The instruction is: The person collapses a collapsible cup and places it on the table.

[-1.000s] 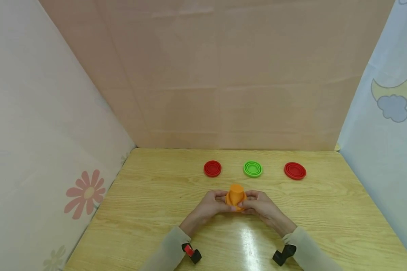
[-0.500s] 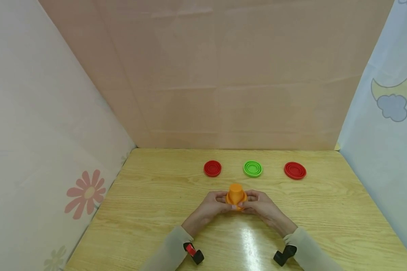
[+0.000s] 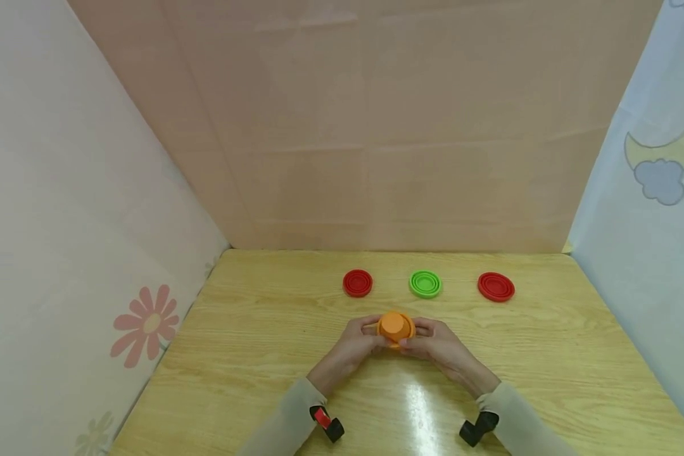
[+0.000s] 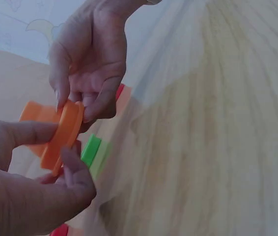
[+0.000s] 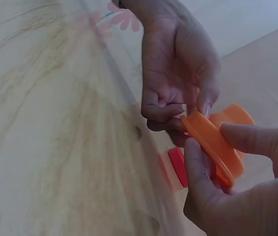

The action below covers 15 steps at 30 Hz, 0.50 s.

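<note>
An orange collapsible silicone cup (image 3: 393, 326) is held between both hands near the middle of the table, its narrow end pushed out. My left hand (image 3: 356, 345) pinches the rim from the left, thumb on the near side and fingers behind. From the right, my right hand (image 3: 436, 345) pinches the same rim in like fashion. In the left wrist view the wide rim of the orange cup (image 4: 63, 137) shows between the thumbs and fingers of both hands. The right wrist view shows the orange cup (image 5: 215, 142) partly extended, its inside hidden.
Behind the hands, a red flattened cup (image 3: 357, 283), a green flattened cup (image 3: 425, 284) and a second red one (image 3: 496, 287) lie in a row on the wooden table (image 3: 262, 316). A beige curtain (image 3: 376, 158) closes off the back, with patterned sheets at both sides.
The orange cup has tilted so its narrow end faces more toward the head camera. Both hands keep their grip and have risen slightly in view. The cups behind have not moved.
</note>
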Each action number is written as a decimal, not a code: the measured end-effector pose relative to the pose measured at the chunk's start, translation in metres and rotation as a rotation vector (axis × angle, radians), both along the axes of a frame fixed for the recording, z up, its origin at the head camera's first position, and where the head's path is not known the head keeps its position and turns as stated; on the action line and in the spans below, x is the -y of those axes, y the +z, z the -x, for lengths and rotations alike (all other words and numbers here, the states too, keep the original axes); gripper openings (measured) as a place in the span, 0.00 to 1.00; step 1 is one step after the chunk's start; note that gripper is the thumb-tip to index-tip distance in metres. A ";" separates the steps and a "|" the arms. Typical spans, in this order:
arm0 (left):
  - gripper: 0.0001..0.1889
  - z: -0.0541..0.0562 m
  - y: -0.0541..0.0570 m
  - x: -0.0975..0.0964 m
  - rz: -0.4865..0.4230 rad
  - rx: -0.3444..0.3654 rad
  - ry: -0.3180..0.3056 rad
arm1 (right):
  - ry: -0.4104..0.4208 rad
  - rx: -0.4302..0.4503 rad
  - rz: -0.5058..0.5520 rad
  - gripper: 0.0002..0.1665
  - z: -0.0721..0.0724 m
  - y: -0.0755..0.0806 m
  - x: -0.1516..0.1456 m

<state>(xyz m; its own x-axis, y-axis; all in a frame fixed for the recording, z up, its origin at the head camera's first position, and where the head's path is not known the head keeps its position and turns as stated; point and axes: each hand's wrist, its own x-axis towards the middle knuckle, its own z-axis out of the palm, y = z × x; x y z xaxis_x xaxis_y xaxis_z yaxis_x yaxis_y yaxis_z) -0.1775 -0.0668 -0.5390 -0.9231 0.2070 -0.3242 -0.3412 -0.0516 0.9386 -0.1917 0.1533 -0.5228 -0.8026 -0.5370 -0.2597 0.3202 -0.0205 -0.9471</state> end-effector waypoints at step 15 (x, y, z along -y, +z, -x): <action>0.30 0.004 0.002 0.023 -0.091 -0.015 -0.098 | -0.004 0.100 0.134 0.28 0.005 -0.004 -0.009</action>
